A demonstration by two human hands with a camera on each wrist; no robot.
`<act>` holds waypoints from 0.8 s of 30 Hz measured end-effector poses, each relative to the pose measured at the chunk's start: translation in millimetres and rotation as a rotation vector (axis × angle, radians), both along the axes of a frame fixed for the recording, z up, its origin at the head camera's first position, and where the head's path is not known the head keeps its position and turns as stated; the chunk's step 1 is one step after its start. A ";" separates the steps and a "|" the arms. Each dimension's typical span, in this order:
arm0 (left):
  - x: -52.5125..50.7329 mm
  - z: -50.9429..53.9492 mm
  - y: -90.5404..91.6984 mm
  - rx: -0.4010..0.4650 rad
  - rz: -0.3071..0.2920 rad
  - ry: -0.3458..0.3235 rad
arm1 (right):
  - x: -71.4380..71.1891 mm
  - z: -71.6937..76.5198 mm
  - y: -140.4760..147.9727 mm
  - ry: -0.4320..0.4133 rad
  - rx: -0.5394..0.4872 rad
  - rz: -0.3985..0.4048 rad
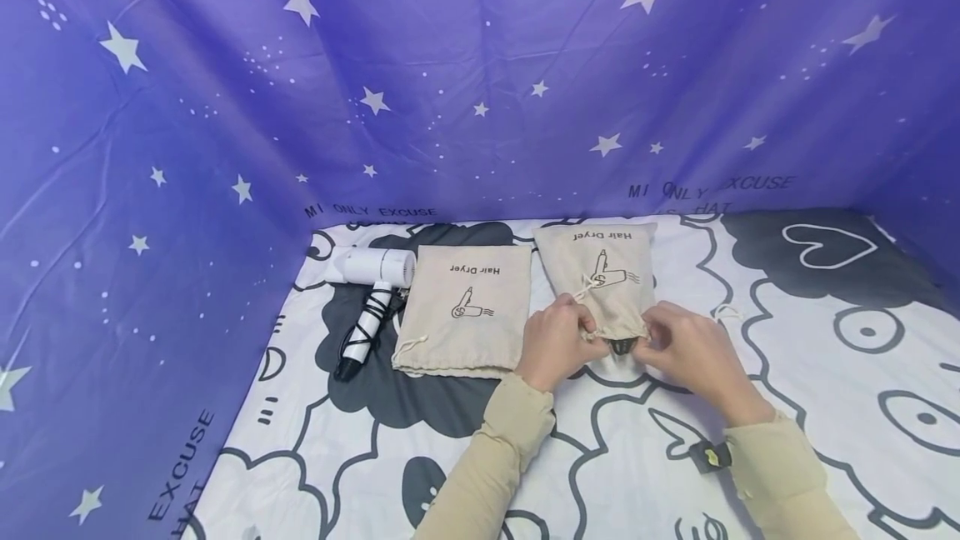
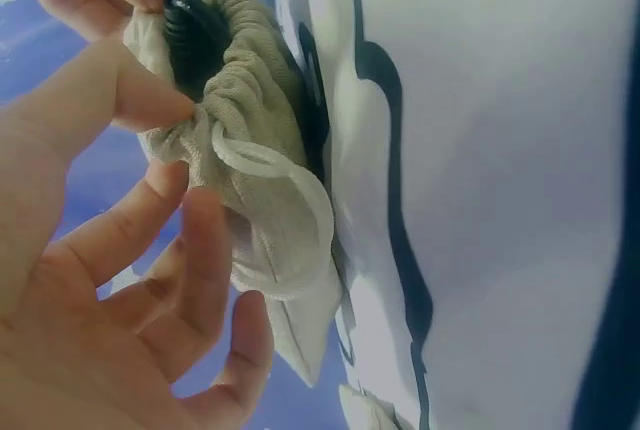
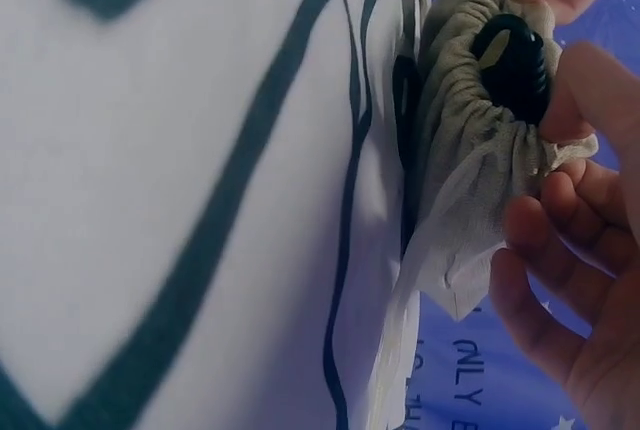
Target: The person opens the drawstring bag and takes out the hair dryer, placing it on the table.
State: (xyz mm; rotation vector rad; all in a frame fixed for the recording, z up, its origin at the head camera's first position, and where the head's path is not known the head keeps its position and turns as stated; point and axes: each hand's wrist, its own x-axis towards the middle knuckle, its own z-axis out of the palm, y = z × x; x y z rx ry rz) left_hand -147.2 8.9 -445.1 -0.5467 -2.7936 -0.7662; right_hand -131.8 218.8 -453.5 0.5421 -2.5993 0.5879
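Observation:
A beige drawstring bag (image 1: 611, 273) printed "Hair Dryer" lies on the patterned cloth, its gathered mouth towards me. My left hand (image 1: 558, 338) pinches the left side of that mouth between thumb and fingers. On the opposite side, my right hand (image 1: 690, 357) pinches the rim the same way. Between the hands a black ribbed end (image 3: 512, 68) shows inside the opening; the rest of that item is hidden in the bag. The white drawstring (image 2: 320, 205) loops beside the left fingers in the left wrist view.
A second beige bag (image 1: 480, 336) lies flat to the left of the gripped one. Further left is a white hair dryer (image 1: 375, 267) with its black cord wound round the handle. Purple starry curtain (image 1: 480, 65) hangs behind and at both sides.

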 end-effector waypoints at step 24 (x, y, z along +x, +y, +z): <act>4.8 -3.1 19.7 -0.040 -0.007 -0.203 | 8.6 4.7 -7.1 -0.188 -0.054 0.087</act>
